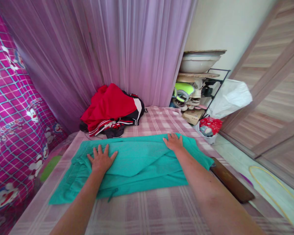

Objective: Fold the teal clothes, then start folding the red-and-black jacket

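Observation:
A teal garment (137,163) lies spread and partly folded across a bed with a pink plaid sheet (142,209). My left hand (101,159) rests flat on the garment's left part, fingers spread. My right hand (173,142) presses flat on its upper right edge, fingers apart. Neither hand grips anything.
A pile of red, black and white clothes (111,111) sits at the bed's far end by a purple curtain (100,49). A rack (198,91) with basins and shoes and a white bag (229,98) stand at the right. A dark wooden bed edge (231,184) and a wooden door (276,98) are nearby.

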{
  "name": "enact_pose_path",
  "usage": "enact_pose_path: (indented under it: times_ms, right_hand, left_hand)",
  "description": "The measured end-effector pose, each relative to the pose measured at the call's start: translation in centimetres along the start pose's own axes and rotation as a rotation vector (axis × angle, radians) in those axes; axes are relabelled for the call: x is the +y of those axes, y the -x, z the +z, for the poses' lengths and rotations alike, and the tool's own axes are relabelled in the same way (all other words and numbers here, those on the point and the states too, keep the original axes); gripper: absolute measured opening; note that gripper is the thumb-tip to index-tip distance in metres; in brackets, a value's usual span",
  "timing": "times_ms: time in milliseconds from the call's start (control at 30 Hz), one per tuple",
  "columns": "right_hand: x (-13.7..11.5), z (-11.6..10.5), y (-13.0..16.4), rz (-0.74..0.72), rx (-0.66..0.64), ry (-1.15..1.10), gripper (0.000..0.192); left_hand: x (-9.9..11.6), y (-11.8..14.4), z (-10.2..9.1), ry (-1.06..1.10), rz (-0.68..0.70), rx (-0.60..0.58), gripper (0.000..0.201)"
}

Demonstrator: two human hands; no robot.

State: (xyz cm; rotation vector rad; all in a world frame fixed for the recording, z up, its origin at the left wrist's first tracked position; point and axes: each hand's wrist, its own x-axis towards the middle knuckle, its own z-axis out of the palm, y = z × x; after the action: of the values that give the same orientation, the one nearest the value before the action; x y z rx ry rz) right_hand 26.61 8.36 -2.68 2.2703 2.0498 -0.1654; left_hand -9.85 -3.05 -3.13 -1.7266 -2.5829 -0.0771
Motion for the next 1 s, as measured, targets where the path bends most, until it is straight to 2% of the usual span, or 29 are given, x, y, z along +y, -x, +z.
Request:
enact_pose_path:
  times_ms: [100,233,300,367,433,567,633,733,800,867,933,1000]
  right_hand:
    - [-2.1,-1.1,1.5,-0.048,0.063,-0.036,0.063]
    - [-6.7,-0.8,5.4,-0.268,0.245,-0.160,0.062]
    - [-8.6,0.2,7.6,-0.415,0.210,-0.191,0.060]
    - [-9.9,1.4,9.2,-0.490,0.123,-0.185,0.057]
    - [-10.4,2.3,10.0,-0.489,0.073,-0.170,0.056]
    - [-10.3,2.7,10.1,-0.471,0.088,-0.158,0.055]
    - [-10.2,2.6,10.0,-0.476,0.098,-0.147,0.055]
    - [-10.3,2.6,9.9,-0.476,0.105,-0.133,0.055]
    - [-10.3,2.7,10.0,-0.471,0.113,-0.124,0.054]
    - [-10.3,2.7,10.0,-0.466,0.114,-0.113,0.054]
    - [-10.3,2.8,10.1,-0.465,0.115,-0.103,0.054]
    - [-10.3,2.7,10.1,-0.468,0.114,-0.097,0.054]
  left_hand:
    - [-0.1,-0.1,0.3,0.015,-0.001,0.016,0.077]
    - [0.0,-0.1,0.6,0.042,0.000,0.016,0.079]
    - [0.0,0.0,0.6,0.051,0.002,0.018,0.079]
    - [-0.1,-0.1,0.5,0.056,0.004,0.012,0.079]
    - [-0.3,-0.2,0.2,0.059,0.002,-0.011,0.080]
    - [0.1,-0.1,-0.8,0.047,0.010,-0.064,0.079]
    - [1.7,0.5,-1.3,0.044,0.066,-0.011,0.073]
    - [5.3,1.8,-1.6,0.093,0.232,0.059,0.066]
    - [7.5,2.4,-1.4,0.131,0.309,-0.002,0.064]
    - [8.6,2.5,-0.9,0.150,0.330,-0.058,0.064]
    - [8.2,2.1,-0.3,0.152,0.325,-0.063,0.064]
    - [6.6,1.5,0.2,0.135,0.313,-0.037,0.066]
